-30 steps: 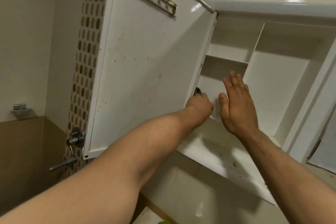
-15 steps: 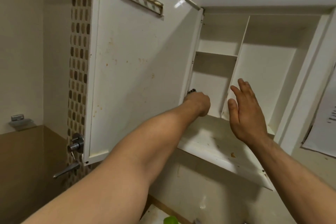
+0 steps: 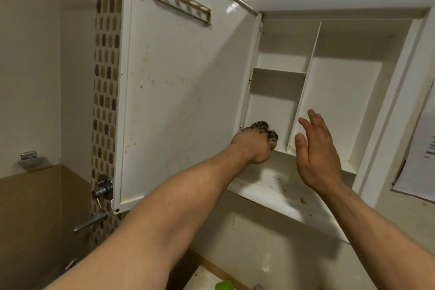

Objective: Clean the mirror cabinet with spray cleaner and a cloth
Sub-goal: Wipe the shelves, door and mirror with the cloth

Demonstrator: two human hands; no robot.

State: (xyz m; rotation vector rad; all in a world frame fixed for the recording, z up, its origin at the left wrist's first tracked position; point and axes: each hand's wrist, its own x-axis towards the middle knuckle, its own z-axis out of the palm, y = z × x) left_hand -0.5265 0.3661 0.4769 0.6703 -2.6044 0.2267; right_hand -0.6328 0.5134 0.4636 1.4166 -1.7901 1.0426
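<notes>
The white mirror cabinet (image 3: 339, 92) hangs on the wall with its door (image 3: 183, 92) swung open to the left; the door's inner face is spotted with brown stains. My left hand (image 3: 253, 146) grips a dark patterned cloth (image 3: 263, 128) bunched against the bottom of the left compartment, beside the door's hinge edge. My right hand (image 3: 317, 150) hovers with straight fingers in front of the vertical divider (image 3: 303, 92), holding nothing. No spray bottle shows.
The cabinet's bottom shelf (image 3: 282, 193) carries brown specks. A toothbrush rack (image 3: 179, 0) sits at the door's top. A chrome tap valve (image 3: 103, 187) and lever (image 3: 91, 220) stick out of the mosaic tile strip. Paper (image 3: 419, 158) hangs at right. A green object (image 3: 223, 286) lies below.
My left hand has pushed a little further into the left compartment, and more of the cloth shows above it. My right hand has stayed raised before the divider.
</notes>
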